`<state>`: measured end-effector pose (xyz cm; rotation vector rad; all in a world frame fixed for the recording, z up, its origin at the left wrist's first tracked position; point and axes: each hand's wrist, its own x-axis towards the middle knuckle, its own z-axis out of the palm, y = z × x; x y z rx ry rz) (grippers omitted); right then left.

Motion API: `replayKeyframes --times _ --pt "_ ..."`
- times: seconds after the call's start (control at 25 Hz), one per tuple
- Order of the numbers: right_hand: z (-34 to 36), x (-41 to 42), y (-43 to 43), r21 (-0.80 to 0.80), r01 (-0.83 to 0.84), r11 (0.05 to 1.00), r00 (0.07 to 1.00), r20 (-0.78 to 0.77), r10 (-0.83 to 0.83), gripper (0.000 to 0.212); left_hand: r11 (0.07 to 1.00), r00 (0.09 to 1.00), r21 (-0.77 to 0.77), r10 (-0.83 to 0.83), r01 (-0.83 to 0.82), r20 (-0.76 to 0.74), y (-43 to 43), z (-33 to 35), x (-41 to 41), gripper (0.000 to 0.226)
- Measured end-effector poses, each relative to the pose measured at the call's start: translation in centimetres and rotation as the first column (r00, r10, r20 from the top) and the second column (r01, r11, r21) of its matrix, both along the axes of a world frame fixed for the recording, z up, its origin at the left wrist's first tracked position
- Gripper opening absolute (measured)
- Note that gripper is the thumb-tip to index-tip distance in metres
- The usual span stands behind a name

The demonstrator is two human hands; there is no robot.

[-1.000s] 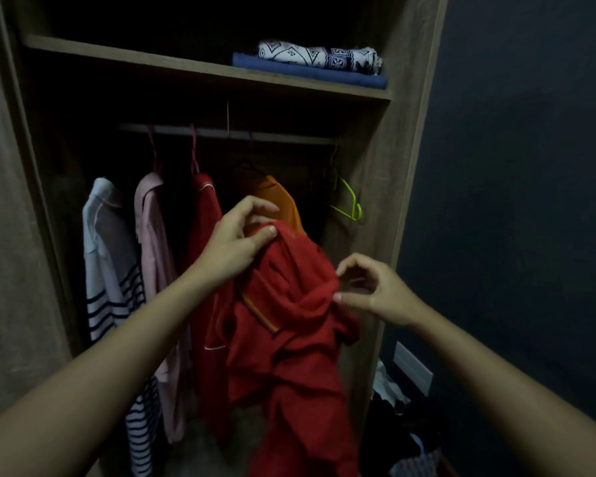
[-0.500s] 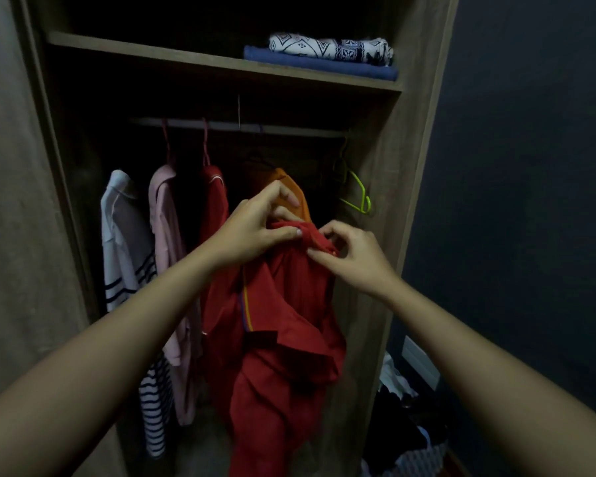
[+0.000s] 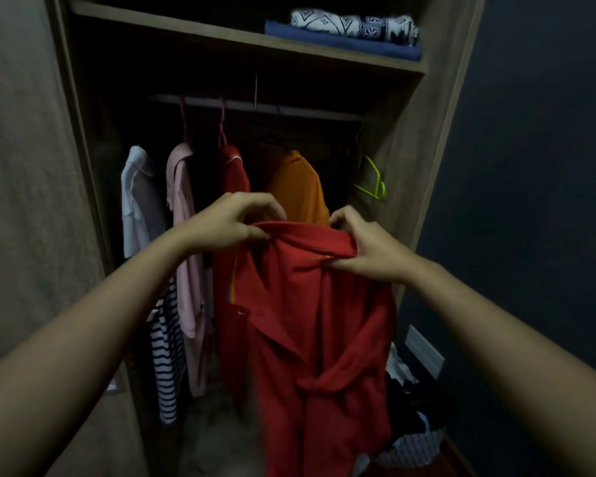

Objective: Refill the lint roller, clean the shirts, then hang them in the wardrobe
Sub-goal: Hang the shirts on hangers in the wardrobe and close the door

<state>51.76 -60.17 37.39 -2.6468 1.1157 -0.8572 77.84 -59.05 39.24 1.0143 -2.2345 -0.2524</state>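
Drew the two hands apart since half a second before, from a close pinch at the top of the garment to a wider hold along its collar, with the view brought nearer the cupboard. Pinched the left end of the collar between thumb and curled fingers of the left hand (image 3: 227,223); gripped the right end with the right hand (image 3: 365,249), thumb on the front of the cloth and fingers folded over the collar's edge. Held the red collared fabric shirt (image 3: 317,321) up that way in front of the open brown wooden wardrobe (image 3: 410,166), its body hanging crumpled, a yellow stripe showing down its left fold. Saw, low on the right, a pale patterned basket of mixed clothes (image 3: 413,445) on the floor, and above it a white wall plate (image 3: 424,349) on the dark blue wall (image 3: 530,166). Found, behind the held shirt, four garments hanging side by side: a white top with navy stripes (image 3: 141,208), a pale pink shirt (image 3: 183,235), a second red shirt with white piping (image 3: 233,173) and an orange shirt (image 3: 296,187). Noted a bare lime-green wire hanger (image 3: 372,180) at the right end of the dark metal rail (image 3: 289,110). Made out, farthest up, the wooden shelf (image 3: 221,29) carrying a folded blue cloth (image 3: 341,46) with a rolled white-and-navy patterned fabric (image 3: 351,25) on top.
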Motion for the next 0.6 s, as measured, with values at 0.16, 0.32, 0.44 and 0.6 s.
replayKeyframes --times 0.16,0.32,0.44,0.6 --pt "-2.7 -3.6 -0.6 -0.12 0.157 0.98 0.944 -0.272 -0.185 0.044 0.996 0.988 0.046 -0.072 0.079 -0.138 0.7 0.5 -0.7 0.044" --pt "-4.2 -6.7 0.2 0.252 0.145 0.957 0.988 -0.081 -0.128 0.039 0.985 0.987 -0.119 0.132 -0.121 0.089 -0.5 -1.0 0.1 0.037" --pt "-1.7 -7.3 1.7 0.32 0.009 0.947 0.996 0.079 -0.036 0.053 0.954 0.96 -0.188 0.257 -0.234 0.108 -1.2 -2.3 0.8 0.047" --pt "0.7 -6.1 3.9 0.051 0.064 0.997 0.997 -0.046 -0.062 0.055 0.781 0.879 -0.449 0.476 -0.435 -0.024 -0.1 -1.4 -0.5 0.059"
